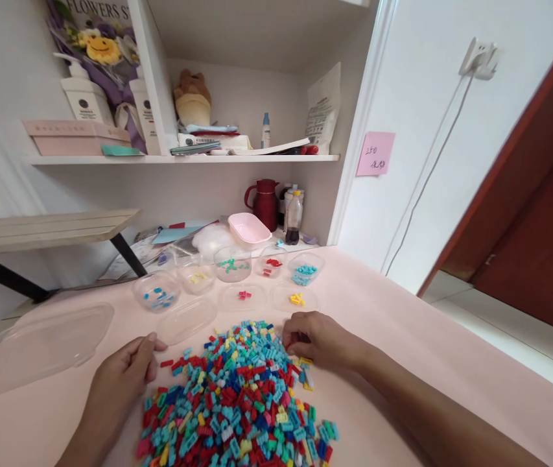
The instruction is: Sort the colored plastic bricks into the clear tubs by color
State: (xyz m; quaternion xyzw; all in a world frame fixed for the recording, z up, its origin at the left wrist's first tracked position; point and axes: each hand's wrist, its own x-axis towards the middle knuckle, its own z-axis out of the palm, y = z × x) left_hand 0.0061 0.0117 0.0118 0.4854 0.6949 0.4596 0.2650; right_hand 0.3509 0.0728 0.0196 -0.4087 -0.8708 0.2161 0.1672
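A mound of small mixed-colour plastic building bricks (237,402) covers the near middle of the table. At its left edge is my left hand (123,373), fingers folded with the thumb against the index finger; the inside is hidden. My right hand (317,338) touches the mound's upper right side with curled fingers, whose tips are partly hidden. Beyond lie clear tubs holding sorted bricks: blue (159,297), pale yellow (198,278), green (231,265), red (272,263) and light blue (304,272). Pinkish-red bricks (244,295) and yellow bricks (297,299) rest on two clear lids.
A bare clear lid (187,320) lies behind the mound, and a large one (57,337) at far left. Behind the tubs stand a pink basin (251,228), a red jug (265,204) and a bottle of dark liquid (294,220). A wooden stand (47,230) is at left, below a shelf (188,158).
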